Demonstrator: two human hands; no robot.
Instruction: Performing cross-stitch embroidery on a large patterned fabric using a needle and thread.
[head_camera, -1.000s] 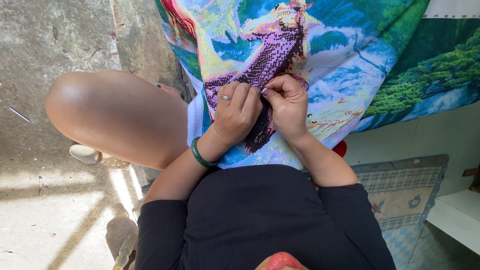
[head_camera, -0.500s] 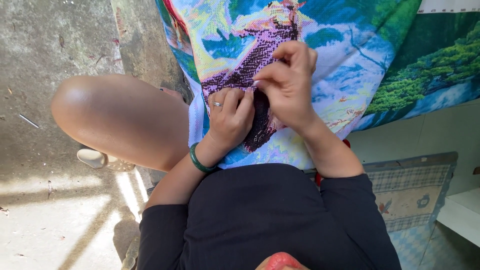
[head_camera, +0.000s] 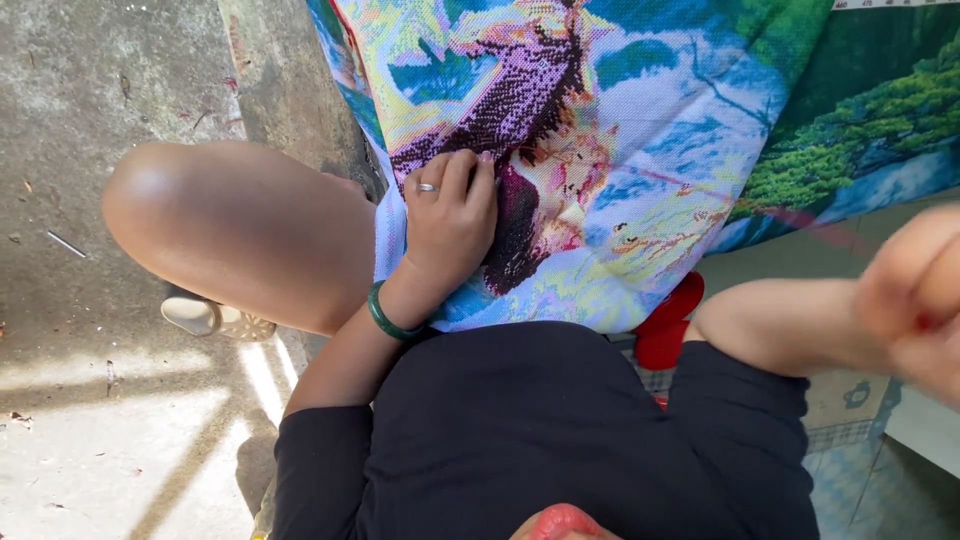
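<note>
Concrete floor (head_camera: 90, 430) beside embroidered cloth (head_camera: 640, 150); hands (head_camera: 450, 225) press it.

Left hand (head_camera: 450, 225) is flat, palm down, fingers (head_camera: 462, 178) together and pointing up and away, with a ring on one finger and a green bangle at the wrist. Right hand (head_camera: 915, 300) is pulled way out to the right, raised and blurry, forearm bare, so its grip can't be made out.
</note>
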